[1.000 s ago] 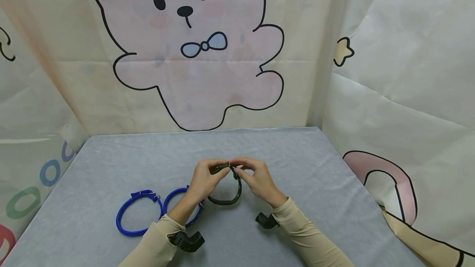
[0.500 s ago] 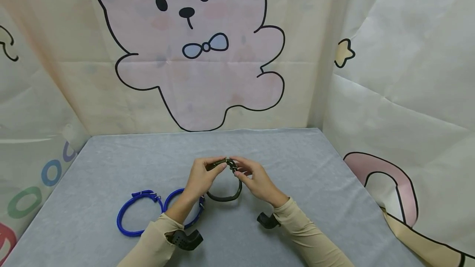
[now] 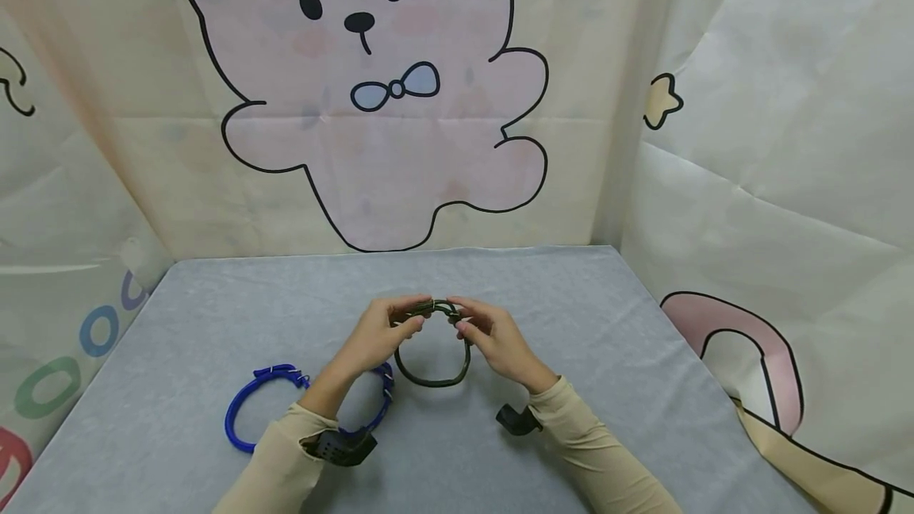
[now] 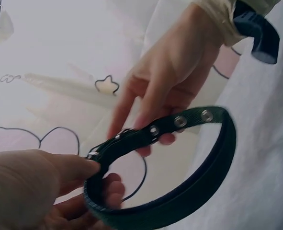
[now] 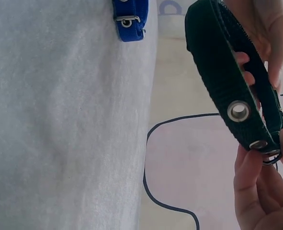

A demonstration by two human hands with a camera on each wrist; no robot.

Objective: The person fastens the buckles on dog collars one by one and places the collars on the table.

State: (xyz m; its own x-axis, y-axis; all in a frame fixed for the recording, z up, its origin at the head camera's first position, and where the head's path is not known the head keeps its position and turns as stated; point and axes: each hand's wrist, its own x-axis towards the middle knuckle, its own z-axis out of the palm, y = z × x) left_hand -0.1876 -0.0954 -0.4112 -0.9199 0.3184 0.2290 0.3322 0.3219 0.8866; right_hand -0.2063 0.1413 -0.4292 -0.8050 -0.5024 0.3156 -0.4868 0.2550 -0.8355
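Observation:
A dark green collar (image 3: 432, 384), fastened into a loop, is raised above the table between both hands. Its row of metal eyelets shows in the left wrist view, where the green band (image 4: 179, 211) curves round toward the camera. My left hand (image 3: 373, 333) pinches the loop's upper left part, near the metal fitting, between thumb and fingers. On the upper right, my right hand (image 3: 503, 343) pinches the band; the right wrist view shows its thumb and fingers at the end eyelet of the collar (image 5: 210, 57) beside a metal ring. Fingers partly hide the fastening.
Two looped blue collars lie on the grey cloth-covered table (image 3: 571, 324): one on the left (image 3: 232, 419), the other (image 3: 388, 391) partly behind the left forearm. Each wrist carries a black camera mount. Printed curtains stand behind and on both sides.
Both hands have risen slightly, and the left hand and forearm have shifted left. The green collar's loop has opened out to a wider view, its fastening now more exposed between the hands.

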